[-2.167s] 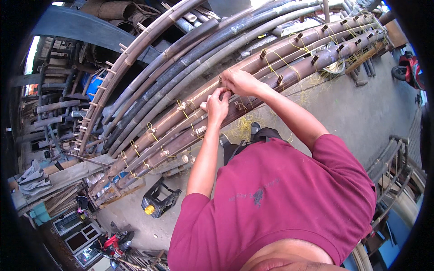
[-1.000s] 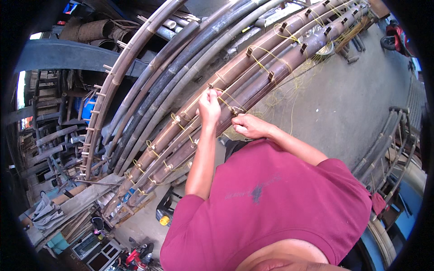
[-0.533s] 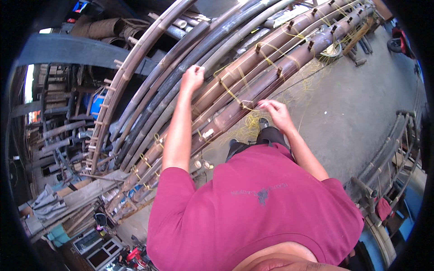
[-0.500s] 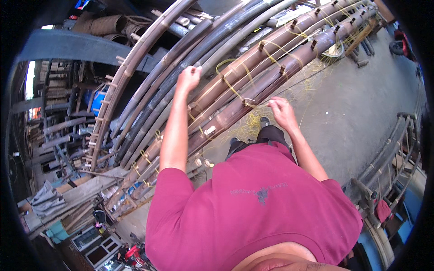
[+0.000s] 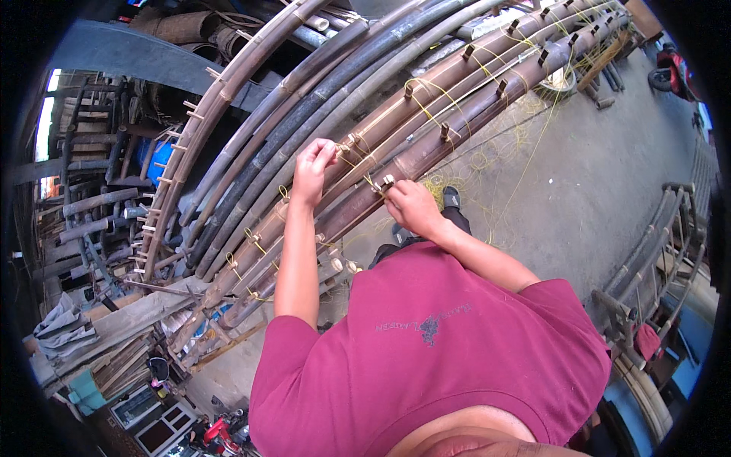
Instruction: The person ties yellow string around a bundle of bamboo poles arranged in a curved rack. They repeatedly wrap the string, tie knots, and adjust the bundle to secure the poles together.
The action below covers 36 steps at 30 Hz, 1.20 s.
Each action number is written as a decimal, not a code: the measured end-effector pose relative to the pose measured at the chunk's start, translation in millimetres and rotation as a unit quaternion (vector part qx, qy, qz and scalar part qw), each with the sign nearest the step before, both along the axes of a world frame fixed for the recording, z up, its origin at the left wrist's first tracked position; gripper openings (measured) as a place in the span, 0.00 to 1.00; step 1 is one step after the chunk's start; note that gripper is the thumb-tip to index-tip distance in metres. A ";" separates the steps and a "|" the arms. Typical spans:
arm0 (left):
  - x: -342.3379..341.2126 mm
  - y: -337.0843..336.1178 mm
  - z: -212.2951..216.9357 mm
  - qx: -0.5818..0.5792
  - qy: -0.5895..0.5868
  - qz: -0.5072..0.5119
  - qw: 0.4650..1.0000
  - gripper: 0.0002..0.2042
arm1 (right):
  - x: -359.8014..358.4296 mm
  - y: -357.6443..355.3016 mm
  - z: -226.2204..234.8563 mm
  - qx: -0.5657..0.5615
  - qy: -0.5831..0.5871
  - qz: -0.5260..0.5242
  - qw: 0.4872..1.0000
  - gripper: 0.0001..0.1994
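Two thick brown bamboo poles lie side by side before me, the far pole [image 5: 373, 126] and the near pole [image 5: 407, 158], with short wooden pegs along them and yellow cord [image 5: 426, 110] strung between. My left hand [image 5: 314, 166] is closed in a pinch beside a peg [image 5: 353, 140] on the far pole; what its fingertips grip is too small to make out. Closed around cord, my right hand [image 5: 413, 206] has its fingertips against a pale-topped peg [image 5: 388, 180] on the near pole. A small cord loop stands up next to that peg.
Dark curved poles [image 5: 304, 114] and a pegged bamboo pole [image 5: 205, 114] lie beyond. Loose yellow cord is tangled on the concrete floor [image 5: 563, 183] near my feet. A bamboo frame [image 5: 647, 244] stands at right, and a red-and-black vehicle [image 5: 670, 75] is parked at far right.
My right hand has moved left and inward, from drawing a strand out from the near pole's peg to touching that peg. My left hand has come down toward the far pole.
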<state>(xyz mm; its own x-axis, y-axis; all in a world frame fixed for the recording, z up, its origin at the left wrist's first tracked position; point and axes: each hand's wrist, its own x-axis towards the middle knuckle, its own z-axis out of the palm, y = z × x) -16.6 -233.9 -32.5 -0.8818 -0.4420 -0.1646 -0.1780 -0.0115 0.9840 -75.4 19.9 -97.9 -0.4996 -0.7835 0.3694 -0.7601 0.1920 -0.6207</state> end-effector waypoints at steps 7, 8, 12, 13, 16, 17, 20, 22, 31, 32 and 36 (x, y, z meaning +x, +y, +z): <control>35.8 22.4 15.4 0.237 0.055 -0.060 0.968 0.14 | 7.1 -18.3 49.7 -0.093 -0.409 -0.016 0.908 0.11; 36.6 20.6 11.0 0.200 0.030 -0.078 0.976 0.15 | 2.7 -27.0 64.4 -0.104 -0.380 -0.013 0.919 0.11; 15.8 31.5 3.6 0.000 0.013 -0.189 0.982 0.16 | -36.4 -62.8 98.8 0.003 -0.204 -0.004 0.979 0.12; 10.5 29.0 2.0 -0.074 0.018 -0.181 0.981 0.14 | -40.6 -68.1 100.3 -0.022 -0.160 -0.023 0.987 0.13; 0.8 26.6 31.7 -0.415 0.018 -0.126 0.901 0.09 | -48.2 -70.2 98.2 -0.030 -0.018 -0.043 0.998 0.17; -0.5 34.8 47.3 -0.342 0.046 -0.052 0.937 0.07 | -48.5 -65.8 106.2 0.024 -0.005 -0.012 1.000 0.18; 4.6 35.6 52.1 -0.178 0.082 -0.009 0.980 0.08 | -51.3 -58.4 124.2 -0.027 -0.387 0.137 0.911 0.19; 13.2 73.8 63.0 -0.129 0.167 0.028 0.977 0.16 | -43.0 -47.8 162.9 -0.208 -0.806 0.174 0.526 0.16; 57.3 149.2 203.5 -0.003 0.264 -0.252 0.931 0.29 | -21.5 68.2 279.0 -0.186 -0.531 0.532 0.633 0.20; 53.2 144.5 199.9 -0.147 0.170 -0.290 0.930 0.25 | -29.3 83.2 296.4 -0.302 -0.596 0.531 0.522 0.19; 88.3 57.9 189.4 -0.465 -0.113 -0.169 0.862 0.15 | -103.7 153.5 305.4 -0.519 -0.648 0.296 0.472 0.16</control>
